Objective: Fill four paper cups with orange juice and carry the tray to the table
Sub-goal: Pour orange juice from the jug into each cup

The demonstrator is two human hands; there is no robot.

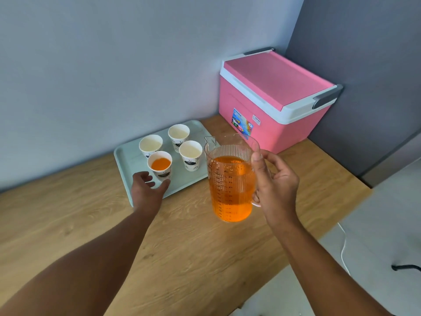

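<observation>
A pale green tray (124, 160) lies on the wooden counter against the wall. Several paper cups stand on it. The nearest cup (160, 164) holds orange juice; the back left cup (150, 144), back right cup (178, 134) and right cup (191, 153) show only white insides. My left hand (145, 188) hovers just in front of the juice cup, fingers apart, holding nothing. My right hand (273, 181) grips the handle of a clear ribbed pitcher (230, 179), held upright above the counter to the right of the tray and about two-thirds full of orange juice.
A pink cooler box (271, 99) with a white-rimmed lid and grey handles sits in the back right corner of the counter. The counter's edge runs diagonally at the right, with a grey floor, a white cable (344, 245) and a black cord (405, 267) beyond.
</observation>
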